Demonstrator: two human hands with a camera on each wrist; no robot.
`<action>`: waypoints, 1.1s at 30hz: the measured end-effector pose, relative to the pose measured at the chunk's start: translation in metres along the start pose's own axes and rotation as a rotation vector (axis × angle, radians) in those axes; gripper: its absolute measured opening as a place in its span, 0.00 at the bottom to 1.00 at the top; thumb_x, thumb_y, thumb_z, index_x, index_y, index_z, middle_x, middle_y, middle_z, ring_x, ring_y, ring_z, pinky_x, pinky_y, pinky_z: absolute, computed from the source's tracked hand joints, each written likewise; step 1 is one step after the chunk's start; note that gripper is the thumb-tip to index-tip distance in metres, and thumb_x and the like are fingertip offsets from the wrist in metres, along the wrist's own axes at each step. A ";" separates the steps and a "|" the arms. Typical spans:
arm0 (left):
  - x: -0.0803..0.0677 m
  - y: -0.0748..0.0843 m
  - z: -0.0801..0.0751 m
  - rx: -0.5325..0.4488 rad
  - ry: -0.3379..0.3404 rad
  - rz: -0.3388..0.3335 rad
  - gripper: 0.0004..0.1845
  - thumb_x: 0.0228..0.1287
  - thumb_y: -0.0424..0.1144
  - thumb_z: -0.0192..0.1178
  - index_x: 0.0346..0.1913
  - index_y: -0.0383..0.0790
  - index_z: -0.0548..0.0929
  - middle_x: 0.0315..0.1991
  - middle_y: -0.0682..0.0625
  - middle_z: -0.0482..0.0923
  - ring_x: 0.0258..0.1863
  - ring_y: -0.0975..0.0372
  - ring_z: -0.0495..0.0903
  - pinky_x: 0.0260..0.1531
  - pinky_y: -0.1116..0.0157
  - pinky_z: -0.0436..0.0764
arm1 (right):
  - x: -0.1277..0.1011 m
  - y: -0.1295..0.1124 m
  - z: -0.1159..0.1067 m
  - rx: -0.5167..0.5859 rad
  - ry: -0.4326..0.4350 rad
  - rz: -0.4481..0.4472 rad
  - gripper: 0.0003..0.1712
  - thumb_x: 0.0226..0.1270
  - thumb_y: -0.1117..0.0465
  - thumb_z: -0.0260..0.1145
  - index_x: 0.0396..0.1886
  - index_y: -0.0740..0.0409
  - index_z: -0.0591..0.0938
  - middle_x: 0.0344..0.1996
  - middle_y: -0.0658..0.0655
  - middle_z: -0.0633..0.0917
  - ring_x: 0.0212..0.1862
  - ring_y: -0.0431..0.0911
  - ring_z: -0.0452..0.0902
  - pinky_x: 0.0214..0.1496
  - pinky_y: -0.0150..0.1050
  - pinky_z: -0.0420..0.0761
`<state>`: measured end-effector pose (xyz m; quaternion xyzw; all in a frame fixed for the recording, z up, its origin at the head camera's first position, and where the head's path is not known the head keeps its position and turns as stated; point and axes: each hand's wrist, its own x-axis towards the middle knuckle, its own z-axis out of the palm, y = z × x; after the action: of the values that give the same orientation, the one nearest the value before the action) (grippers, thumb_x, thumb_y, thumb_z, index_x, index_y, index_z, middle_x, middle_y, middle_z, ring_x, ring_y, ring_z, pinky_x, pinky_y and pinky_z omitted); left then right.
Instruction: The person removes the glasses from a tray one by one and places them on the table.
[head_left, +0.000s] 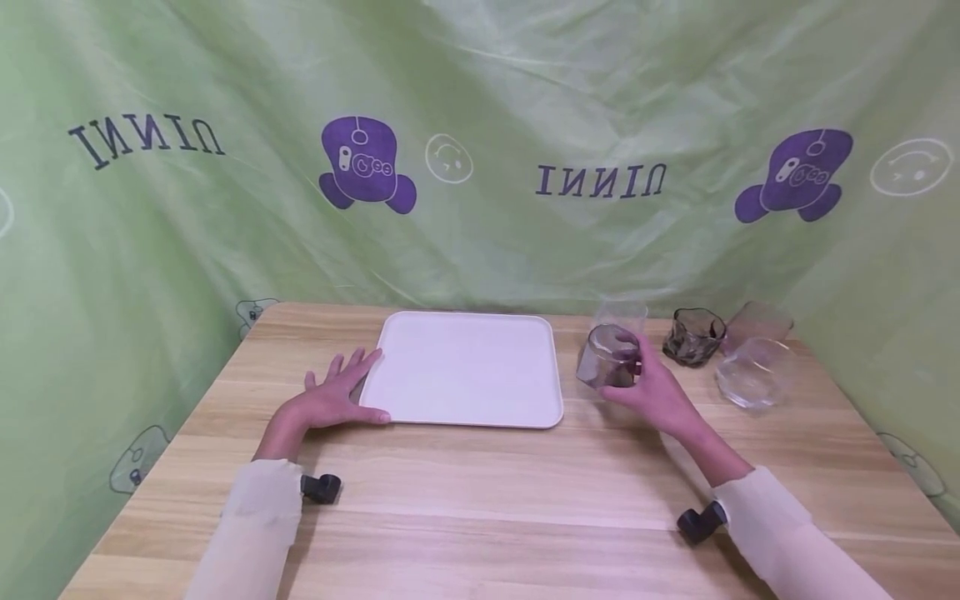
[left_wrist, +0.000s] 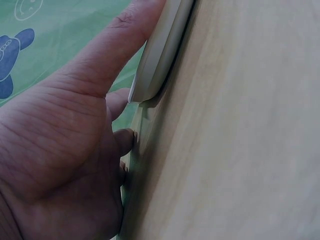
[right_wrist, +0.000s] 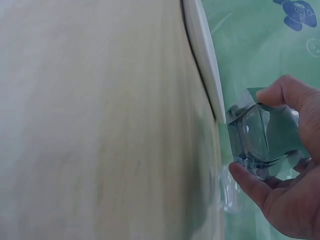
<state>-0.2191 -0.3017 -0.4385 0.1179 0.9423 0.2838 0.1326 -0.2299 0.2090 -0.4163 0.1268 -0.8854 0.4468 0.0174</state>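
In the head view, my left hand (head_left: 327,403) rests at the near left corner of a white rectangular tray (head_left: 461,371), fingers spread. Its thumb lies by the front rim and the forefinger touches the left side; the left wrist view shows the thumb (left_wrist: 120,45) against the tray's raised edge (left_wrist: 157,60). To the right of the tray, my right hand (head_left: 660,398) grips a grey-tinted, faceted glass (head_left: 600,367) between thumb and fingers. The right wrist view has this glass (right_wrist: 252,132) held close to the tray's end (right_wrist: 207,55).
Behind the held glass stands a clear glass (head_left: 621,313). Farther right are a dark wavy glass (head_left: 693,337), a pinkish-brown glass (head_left: 761,323) and a clear round glass (head_left: 752,379). A green printed curtain (head_left: 480,233) borders the wooden table (head_left: 480,508) at the back and sides.
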 end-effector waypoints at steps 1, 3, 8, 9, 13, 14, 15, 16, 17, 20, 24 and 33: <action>0.000 0.000 0.000 0.002 0.001 -0.001 0.67 0.52 0.67 0.74 0.84 0.45 0.45 0.82 0.34 0.31 0.78 0.34 0.24 0.61 0.25 0.23 | -0.002 0.002 -0.003 -0.008 0.001 0.001 0.57 0.56 0.64 0.80 0.79 0.64 0.55 0.64 0.77 0.73 0.64 0.71 0.71 0.67 0.66 0.68; -0.001 0.000 -0.001 0.004 0.003 0.000 0.67 0.52 0.67 0.74 0.84 0.45 0.45 0.82 0.34 0.31 0.78 0.34 0.24 0.61 0.24 0.23 | -0.005 0.004 -0.008 -0.020 0.005 0.008 0.57 0.56 0.63 0.80 0.78 0.65 0.55 0.64 0.78 0.72 0.64 0.72 0.71 0.67 0.67 0.68; 0.000 -0.001 0.000 0.002 0.004 0.004 0.66 0.52 0.67 0.74 0.84 0.46 0.45 0.82 0.34 0.31 0.78 0.34 0.24 0.61 0.24 0.23 | -0.012 0.010 -0.021 -0.024 0.010 0.033 0.58 0.57 0.62 0.80 0.79 0.65 0.53 0.64 0.77 0.73 0.63 0.72 0.71 0.67 0.66 0.69; 0.000 -0.001 0.000 0.001 0.004 0.006 0.66 0.52 0.67 0.74 0.84 0.46 0.45 0.82 0.34 0.31 0.78 0.35 0.24 0.61 0.24 0.22 | -0.013 0.011 -0.023 -0.022 0.008 0.036 0.59 0.57 0.62 0.80 0.79 0.65 0.52 0.64 0.78 0.72 0.64 0.72 0.71 0.67 0.66 0.68; 0.000 -0.001 0.000 -0.004 0.005 0.007 0.66 0.52 0.66 0.74 0.84 0.46 0.45 0.82 0.34 0.32 0.78 0.35 0.24 0.61 0.25 0.22 | -0.018 0.016 -0.030 -0.021 0.007 0.043 0.58 0.58 0.62 0.80 0.79 0.64 0.52 0.65 0.77 0.72 0.64 0.72 0.70 0.67 0.67 0.67; 0.000 -0.001 0.000 -0.005 0.004 0.006 0.66 0.52 0.66 0.74 0.84 0.46 0.45 0.82 0.34 0.32 0.78 0.35 0.24 0.61 0.25 0.22 | -0.019 0.017 -0.031 -0.025 0.008 0.045 0.58 0.58 0.62 0.80 0.79 0.64 0.53 0.65 0.77 0.71 0.64 0.72 0.70 0.67 0.67 0.67; -0.001 -0.002 0.000 -0.006 0.005 0.006 0.66 0.52 0.66 0.74 0.84 0.46 0.45 0.82 0.34 0.32 0.78 0.35 0.24 0.61 0.25 0.22 | -0.020 0.018 -0.032 -0.023 0.011 0.045 0.58 0.58 0.62 0.80 0.78 0.65 0.53 0.65 0.77 0.71 0.64 0.71 0.70 0.67 0.67 0.67; -0.001 -0.002 0.000 -0.007 0.005 0.006 0.66 0.52 0.66 0.74 0.84 0.46 0.45 0.82 0.34 0.32 0.78 0.35 0.24 0.61 0.25 0.22 | -0.021 0.019 -0.034 -0.028 0.014 0.044 0.57 0.58 0.62 0.80 0.78 0.66 0.53 0.65 0.77 0.71 0.64 0.72 0.70 0.67 0.68 0.67; -0.001 -0.002 0.000 -0.009 0.005 0.006 0.66 0.52 0.66 0.74 0.84 0.46 0.45 0.82 0.34 0.32 0.78 0.35 0.24 0.61 0.25 0.22 | -0.021 0.021 -0.035 -0.030 0.017 0.042 0.57 0.58 0.63 0.80 0.77 0.67 0.53 0.65 0.78 0.71 0.64 0.72 0.70 0.67 0.68 0.67; -0.001 -0.002 0.000 -0.006 0.005 0.005 0.66 0.52 0.66 0.74 0.84 0.46 0.45 0.82 0.34 0.32 0.78 0.35 0.24 0.61 0.25 0.22 | -0.023 0.026 -0.039 -0.032 0.027 0.038 0.56 0.58 0.64 0.80 0.76 0.70 0.53 0.64 0.79 0.71 0.64 0.72 0.69 0.67 0.69 0.66; -0.001 -0.001 -0.001 -0.005 0.007 0.003 0.66 0.52 0.66 0.74 0.84 0.46 0.45 0.83 0.34 0.32 0.78 0.35 0.24 0.61 0.25 0.22 | -0.024 0.032 -0.044 -0.034 0.033 0.042 0.56 0.58 0.65 0.79 0.75 0.72 0.52 0.64 0.80 0.70 0.64 0.74 0.68 0.67 0.71 0.64; -0.002 0.001 -0.001 -0.005 0.003 0.007 0.66 0.53 0.66 0.74 0.84 0.45 0.45 0.82 0.34 0.32 0.77 0.34 0.24 0.61 0.25 0.22 | -0.026 0.042 -0.053 -0.056 0.021 0.104 0.58 0.61 0.64 0.77 0.77 0.74 0.47 0.63 0.83 0.68 0.63 0.78 0.66 0.65 0.75 0.62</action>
<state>-0.2175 -0.3015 -0.4366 0.1203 0.9414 0.2867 0.1305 -0.2190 0.2802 -0.4209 0.0753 -0.9027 0.4235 0.0069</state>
